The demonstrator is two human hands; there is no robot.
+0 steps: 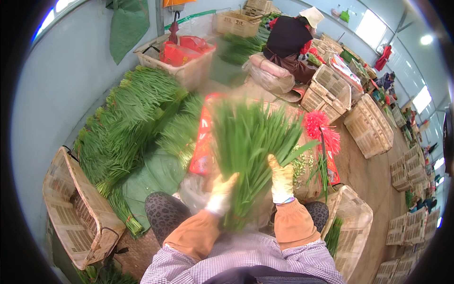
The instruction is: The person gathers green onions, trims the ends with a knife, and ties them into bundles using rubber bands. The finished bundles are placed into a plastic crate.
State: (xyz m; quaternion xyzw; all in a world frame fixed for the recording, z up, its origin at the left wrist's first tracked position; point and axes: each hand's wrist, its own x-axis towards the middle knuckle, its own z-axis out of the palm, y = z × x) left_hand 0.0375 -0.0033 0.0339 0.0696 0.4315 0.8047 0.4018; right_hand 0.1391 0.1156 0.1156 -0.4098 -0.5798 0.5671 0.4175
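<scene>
A large bunch of long green leafy stalks [252,138], probably garlic chives, is upright before my body, its leaf tips pointing away and blurred. My left hand [222,191], in a pale yellow glove, grips its left side. On its right side lies my right hand [282,175], gloved the same way, with thumb raised and fingers partly hidden by leaves; a few leaves stick out over it. Beneath the bunch is a low work surface with red printed edging [200,152]. Chopped pale green bits [303,161] lie on it, and red plastic strands [321,129] hang at its right corner.
Tied green bunches [138,113] are piled on a green sheet [159,174] at the left. Plastic crates stand at the left [76,209], the right [354,220] and the back [177,67]. A co-worker [289,39] sits ahead; other people are far right.
</scene>
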